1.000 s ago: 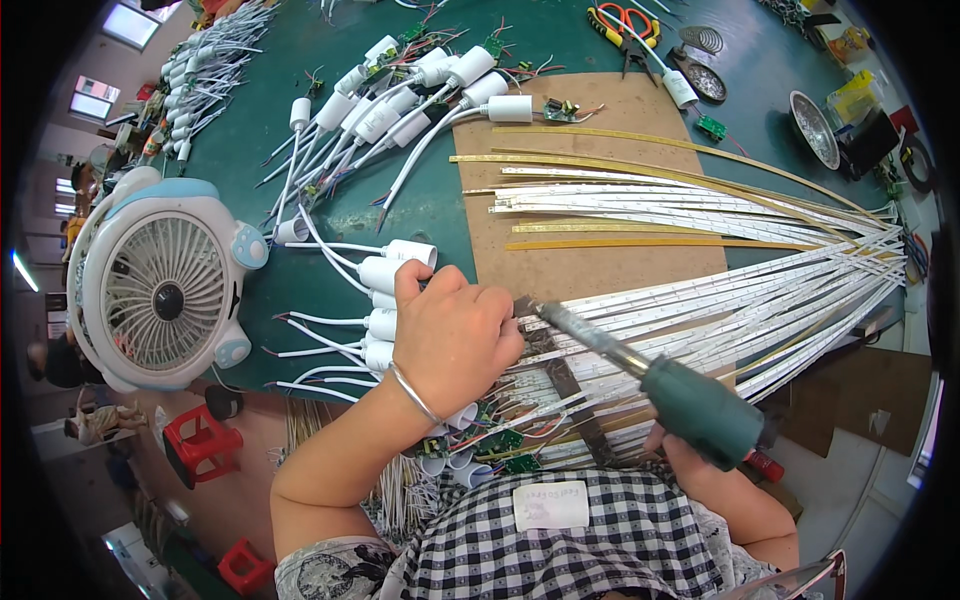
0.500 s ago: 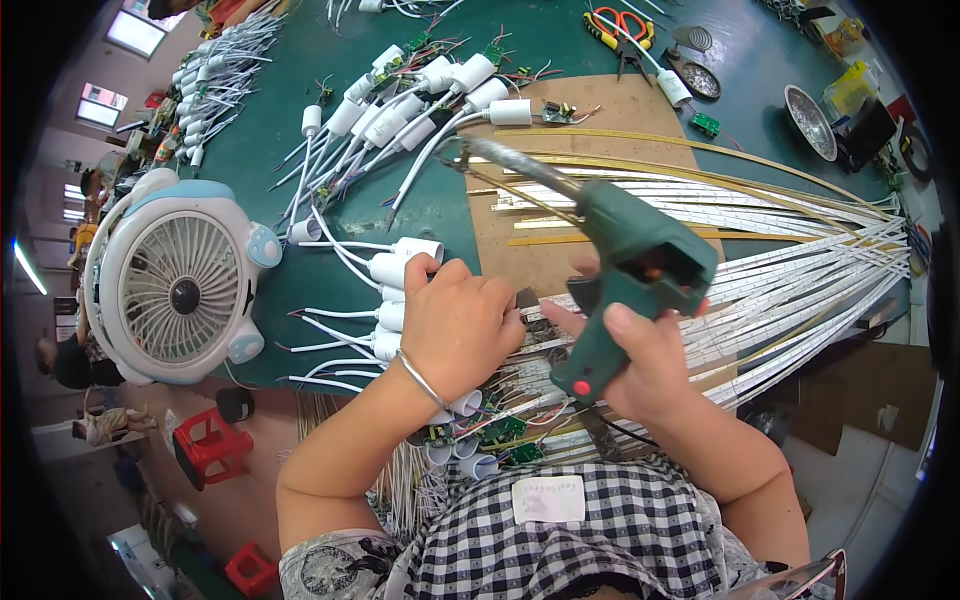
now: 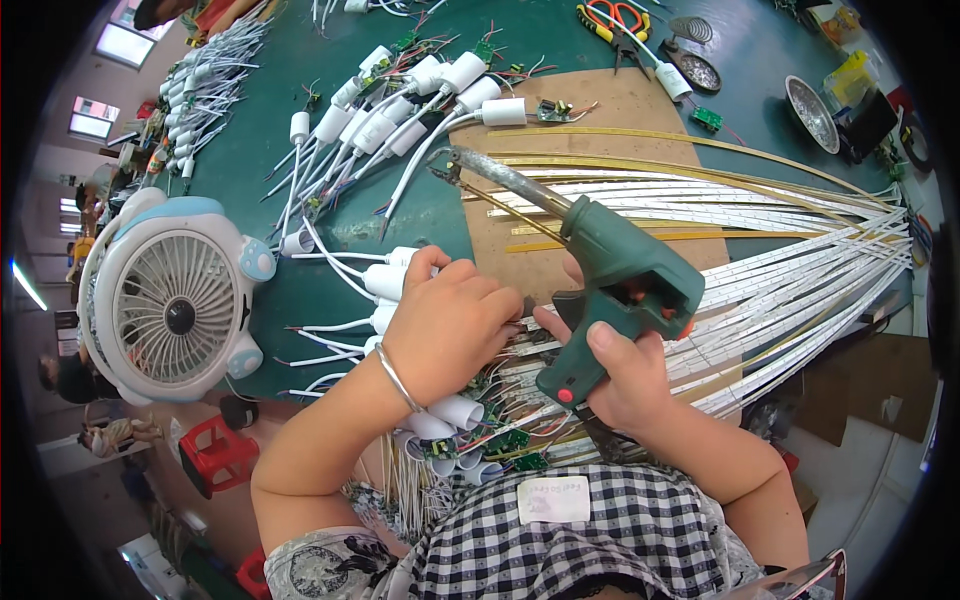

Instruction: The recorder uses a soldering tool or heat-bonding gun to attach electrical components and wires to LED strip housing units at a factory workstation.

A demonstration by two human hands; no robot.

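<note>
My right hand (image 3: 635,380) is wrapped round the handle of a green soldering gun (image 3: 640,260), its metal tip pointing up and left above the brown board. My left hand (image 3: 450,325) is closed at the near ends of the LED strips (image 3: 800,265), knuckles up; whatever is between its fingertips is hidden beneath it. Beside the left hand lie white cylindrical caps (image 3: 385,282) with white cables. Below the left wrist are more white tubes (image 3: 457,411) and small green circuit boards (image 3: 530,461) with thin wires.
A white-and-blue fan (image 3: 180,315) stands at the table's left. Several capped cables (image 3: 375,130) are heaped farther back. Yellow-and-black pliers (image 3: 625,48), a coiled iron stand (image 3: 692,30) and a metal dish (image 3: 811,115) lie at the back right. The strips rest partly on a brown board (image 3: 600,105).
The soldering gun has shifted a little left and down in my right hand. My left hand stays closed at the strip ends. The whole view has moved slightly.
</note>
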